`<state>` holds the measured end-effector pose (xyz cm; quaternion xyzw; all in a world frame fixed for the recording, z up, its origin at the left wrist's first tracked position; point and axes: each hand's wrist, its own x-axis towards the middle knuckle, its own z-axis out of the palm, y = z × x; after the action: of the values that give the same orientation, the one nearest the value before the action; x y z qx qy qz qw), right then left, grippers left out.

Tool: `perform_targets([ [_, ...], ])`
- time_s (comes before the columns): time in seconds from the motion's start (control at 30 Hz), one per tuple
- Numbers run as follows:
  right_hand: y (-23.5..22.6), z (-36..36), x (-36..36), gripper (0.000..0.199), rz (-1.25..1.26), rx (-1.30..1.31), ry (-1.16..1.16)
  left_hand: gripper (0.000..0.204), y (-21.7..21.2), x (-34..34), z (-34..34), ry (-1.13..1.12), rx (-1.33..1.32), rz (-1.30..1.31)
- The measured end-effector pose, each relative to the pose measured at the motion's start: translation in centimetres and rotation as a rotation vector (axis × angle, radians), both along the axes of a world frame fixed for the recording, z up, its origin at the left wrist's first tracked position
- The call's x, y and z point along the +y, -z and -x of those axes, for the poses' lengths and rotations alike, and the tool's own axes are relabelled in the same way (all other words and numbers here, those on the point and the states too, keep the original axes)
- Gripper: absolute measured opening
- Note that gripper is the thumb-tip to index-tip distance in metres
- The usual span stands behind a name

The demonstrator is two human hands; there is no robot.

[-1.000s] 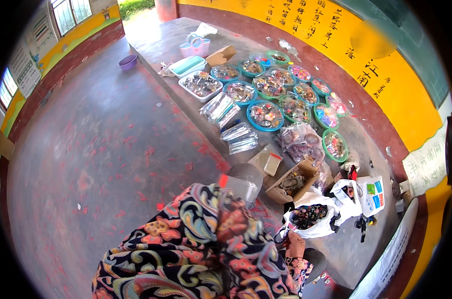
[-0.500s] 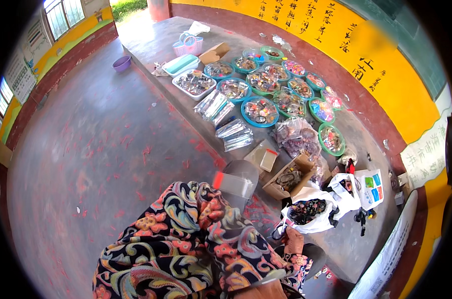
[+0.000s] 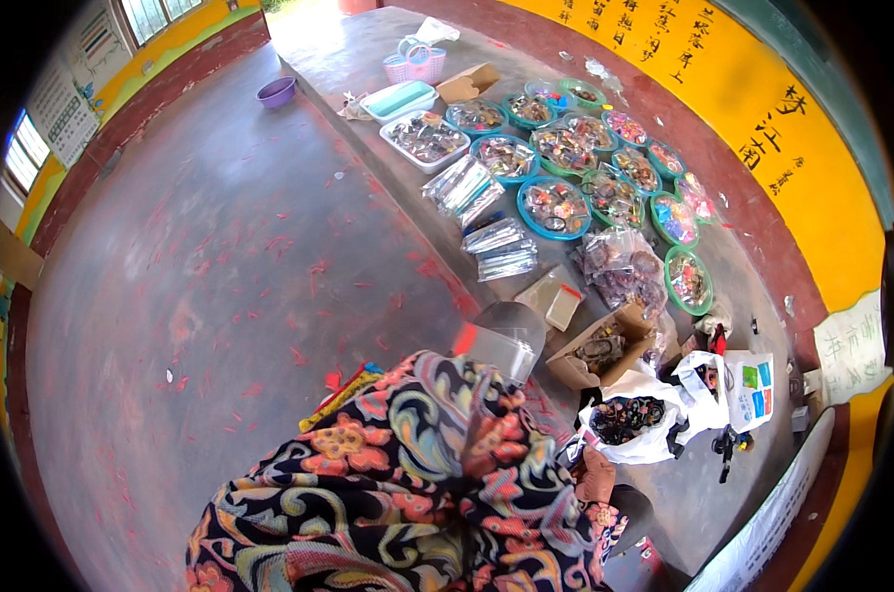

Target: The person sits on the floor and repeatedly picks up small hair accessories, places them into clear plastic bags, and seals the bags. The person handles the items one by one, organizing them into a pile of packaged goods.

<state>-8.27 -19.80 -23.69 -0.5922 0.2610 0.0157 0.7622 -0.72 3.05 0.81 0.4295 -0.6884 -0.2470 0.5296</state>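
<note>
My right hand is low on the right, at the near side of a white plastic bag. The hand seems to touch the bag's edge, but its fingers are mostly hidden. Inside the bag lies a heap of small dark items. A patterned sleeve fills the lower middle, and my left hand does not show. Just beyond the sleeve is a clear flat plastic box with a red edge. Left of the bag stands an open cardboard box with packed items in it.
Several round baskets, among them a blue one, hold small wrapped goods on the raised floor. Near them are a white tray, silvery packets and a pink basket. A purple basin sits on the lower floor.
My view has shifted, so the scene sits further right. The wrist with a bangle has gone out of sight at the bottom. A yellow and red item now shows beside the sleeve.
</note>
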Motion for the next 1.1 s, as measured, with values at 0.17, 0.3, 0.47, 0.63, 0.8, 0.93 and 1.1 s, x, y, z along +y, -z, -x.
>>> perform_targets([
  [0.17,-2.6,-0.3,1.0,0.018,0.008,0.008,0.083,0.026,-0.2,-0.3,0.4,0.026,-0.021,0.0],
  [0.3,-2.5,0.0,0.4,0.017,-0.031,-0.03,0.012,0.025,-0.2,-0.7,0.1,0.043,-0.015,-0.003],
  [0.47,-1.2,0.1,0.2,0.017,0.012,-0.015,0.026,0.025,-0.2,-0.5,0.6,0.048,-0.007,0.004],
  [0.63,-1.7,0.0,0.2,0.016,0.001,0.054,0.0,0.025,-0.2,0.2,1.1,0.048,-0.004,0.025],
  [0.8,-3.0,-0.2,0.7,0.034,-0.041,0.235,-0.076,0.024,-0.3,0.3,1.5,0.063,0.013,0.041],
  [0.93,-1.5,-0.4,0.1,0.018,0.017,0.12,-0.03,0.024,-0.5,0.3,1.6,0.108,0.026,0.062],
  [1.1,-2.2,-0.4,0.7,0.022,0.168,0.064,-0.004,0.024,-0.8,-0.3,2.3,0.231,0.061,0.088],
])
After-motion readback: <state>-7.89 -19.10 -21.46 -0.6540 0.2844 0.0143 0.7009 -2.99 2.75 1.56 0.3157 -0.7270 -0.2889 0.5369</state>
